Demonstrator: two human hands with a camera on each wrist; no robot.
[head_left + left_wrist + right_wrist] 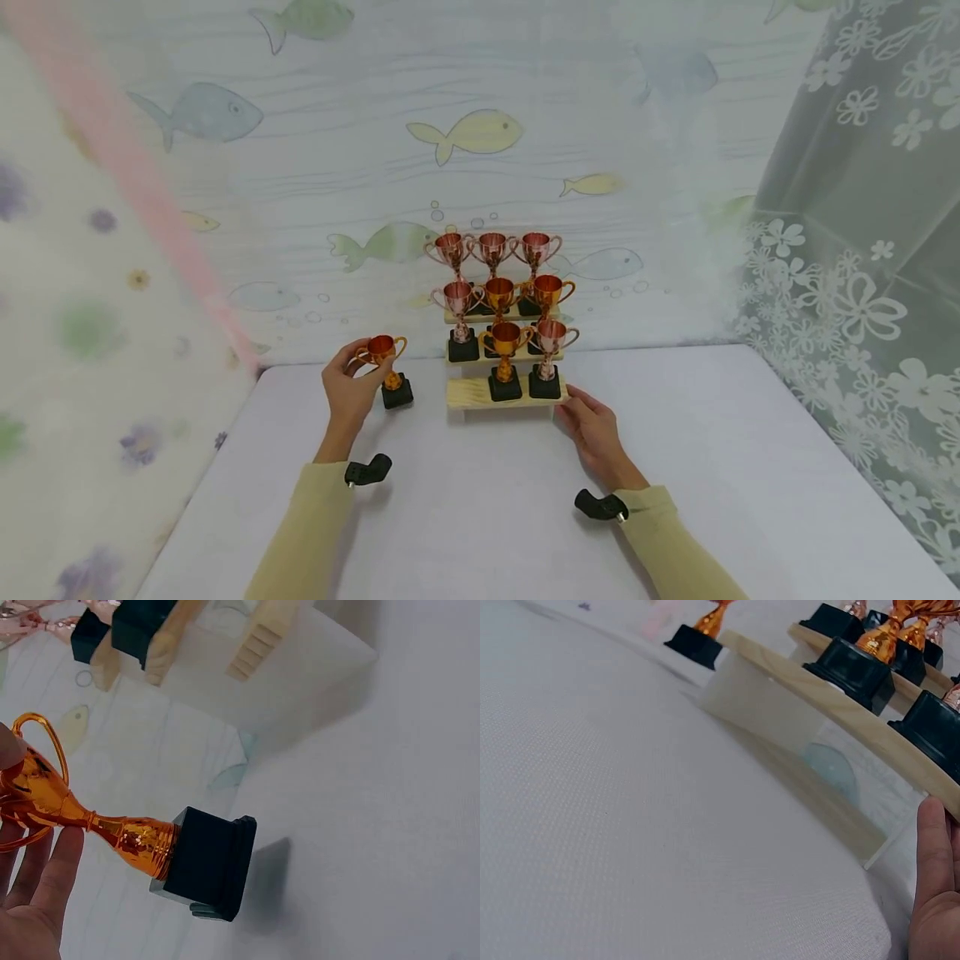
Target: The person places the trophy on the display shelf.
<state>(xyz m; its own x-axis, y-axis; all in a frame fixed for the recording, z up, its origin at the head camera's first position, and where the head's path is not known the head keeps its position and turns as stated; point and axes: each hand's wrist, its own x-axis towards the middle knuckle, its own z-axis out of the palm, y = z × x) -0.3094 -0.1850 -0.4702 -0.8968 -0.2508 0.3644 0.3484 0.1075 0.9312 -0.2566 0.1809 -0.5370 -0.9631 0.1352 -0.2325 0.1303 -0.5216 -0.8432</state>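
My left hand [354, 386] holds a gold trophy cup [124, 834] by its bowl, left of a tiered display stand [468, 392]. The trophy tilts, its black base apart from the tabletop in the left wrist view. At the stand's right end, my right hand [592, 429] grips the lowest wooden board, the thumb [933, 851] at its underside. On that board a gold trophy [506, 354] and a rose-gold trophy [550, 354] stand at the middle and right. One rose-gold and two gold trophies fill the middle tier; three rose-gold ones stand on top.
A white cloth covers the table [465, 508]. Behind the stand rises a fish-patterned curtain [465, 183]. Flowered cloth [97, 375] hangs at the left, and lace with white flowers [855, 308] at the right. Each sleeve cuff carries a black wrist camera [600, 505].
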